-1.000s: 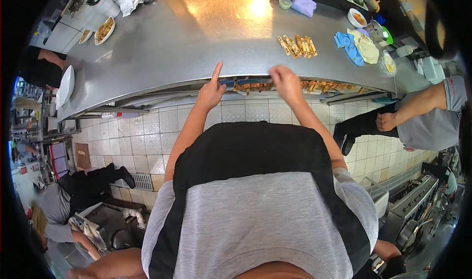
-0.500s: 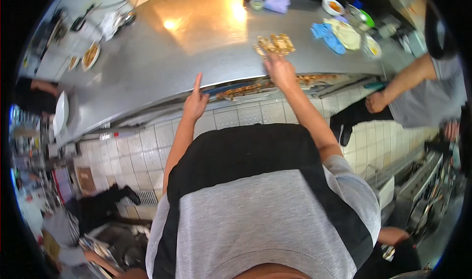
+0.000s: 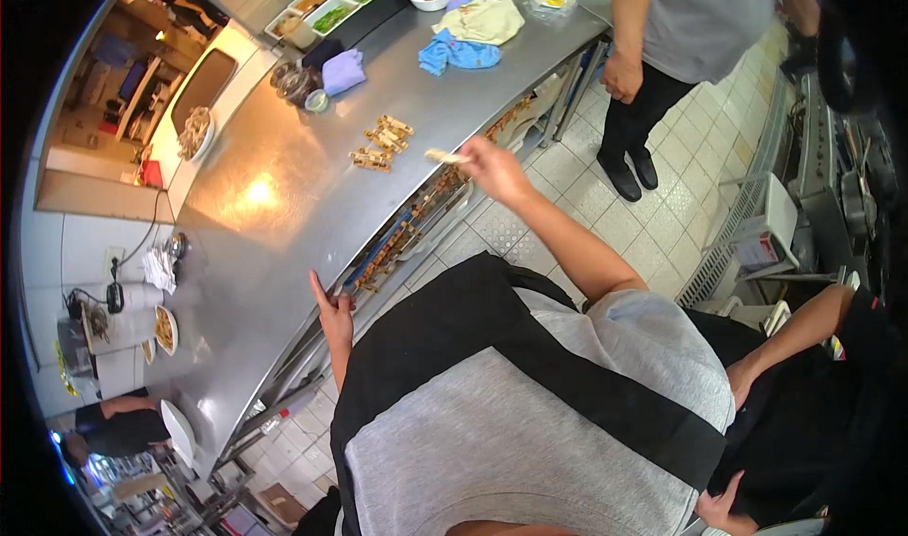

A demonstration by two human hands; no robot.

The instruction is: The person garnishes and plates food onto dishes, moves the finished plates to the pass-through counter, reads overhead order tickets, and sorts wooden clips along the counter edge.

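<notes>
My right hand (image 3: 494,172) is closed in a pinch on a pale, narrow piece that looks like a wooden clothespin (image 3: 445,156), held near the front edge of the steel counter (image 3: 312,205). Left of it on the counter lies a small cluster of similar clothespins (image 3: 386,139), light brown with dark marks. My left hand (image 3: 333,314) rests at the counter's edge, index finger stretched out and the other fingers partly curled, with nothing in it. Between my hands, below the edge, runs a rail or shelf (image 3: 407,229) lined with many similar brown pieces.
Beyond the cluster sit a purple cloth (image 3: 342,71), a small cup (image 3: 317,101), blue cloth (image 3: 459,54) and cream cloth (image 3: 482,21). Food trays (image 3: 333,11) stand at the back. A co-worker (image 3: 695,25) stands at right; another person's arms (image 3: 794,337) are behind me. White plate (image 3: 178,432) lies left.
My right hand has lifted off the cluster, moving away from it with one clothespin. The camera view has turned rightward. My left hand keeps its pointing shape at the counter edge.
</notes>
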